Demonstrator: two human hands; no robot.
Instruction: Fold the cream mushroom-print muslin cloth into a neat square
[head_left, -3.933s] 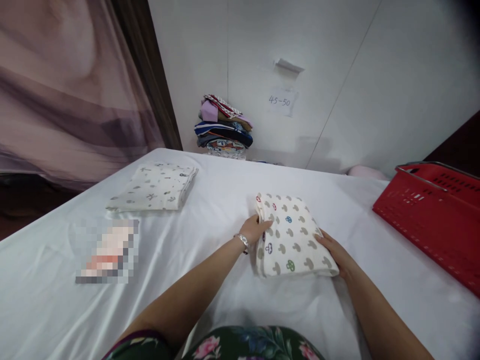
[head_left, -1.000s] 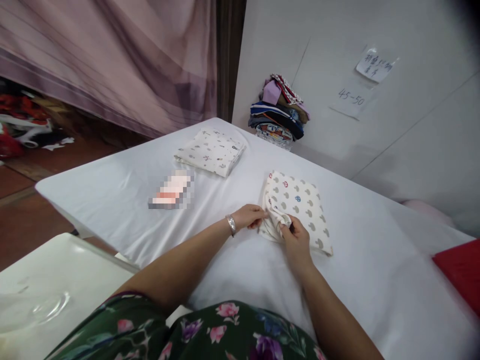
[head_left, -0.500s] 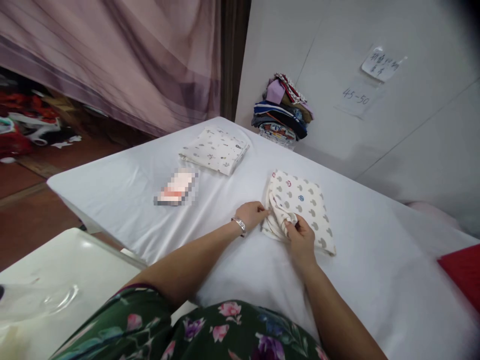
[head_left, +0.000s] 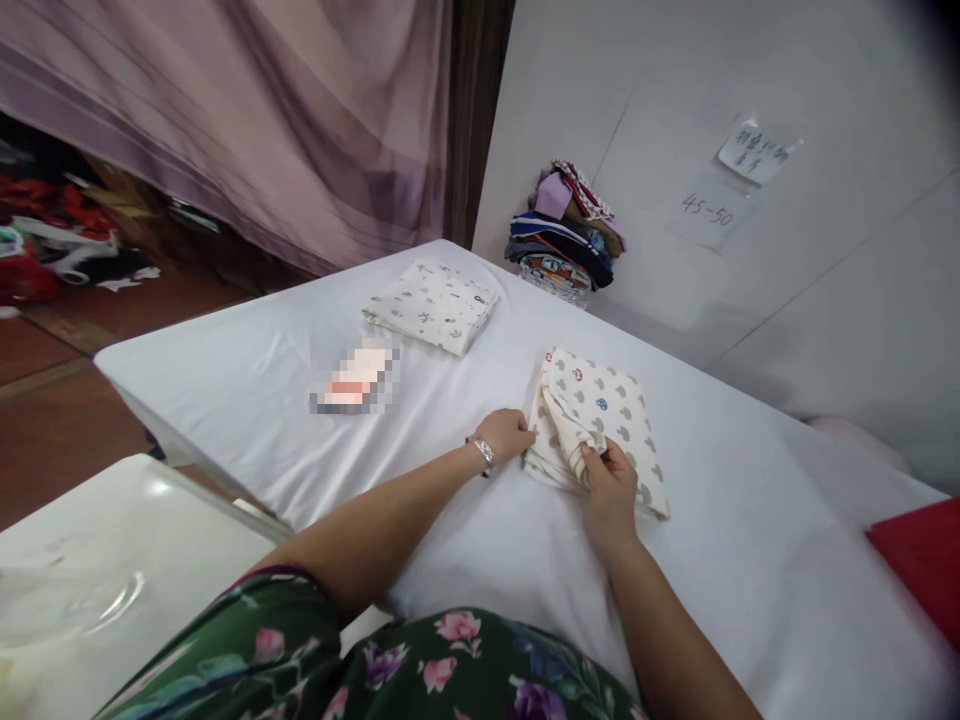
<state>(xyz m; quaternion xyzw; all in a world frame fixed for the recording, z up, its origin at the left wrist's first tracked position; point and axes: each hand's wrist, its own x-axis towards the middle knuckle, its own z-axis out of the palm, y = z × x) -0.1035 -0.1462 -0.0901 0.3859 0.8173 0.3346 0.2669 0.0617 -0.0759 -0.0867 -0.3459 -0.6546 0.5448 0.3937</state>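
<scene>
A folded cream cloth (head_left: 616,420) with grey mushroom-like shapes and a few red and blue marks lies on the white-covered table (head_left: 739,560). My left hand (head_left: 504,434) pinches its left edge, wrist resting low over the table. At the near side, my right hand (head_left: 611,488) grips a lifted corner that is turned back over the layers below. Some of the fingertips are hidden in the fabric. Farther back sits a second folded white cloth (head_left: 435,305) with small scattered prints, apart from both hands.
A blurred-out phone-like object (head_left: 354,377) lies left of the hands. Stacked folded clothes (head_left: 562,235) stand by the wall, under paper signs (head_left: 754,152). Something red (head_left: 919,560) is at the right edge. A white surface (head_left: 172,530) adjoins on the left; a pink curtain (head_left: 300,110) hangs behind.
My right hand has drawn the gripped corner slightly to the right, opening the turned-back fold a little more. My left hand stays at the left edge. The view has shifted slightly.
</scene>
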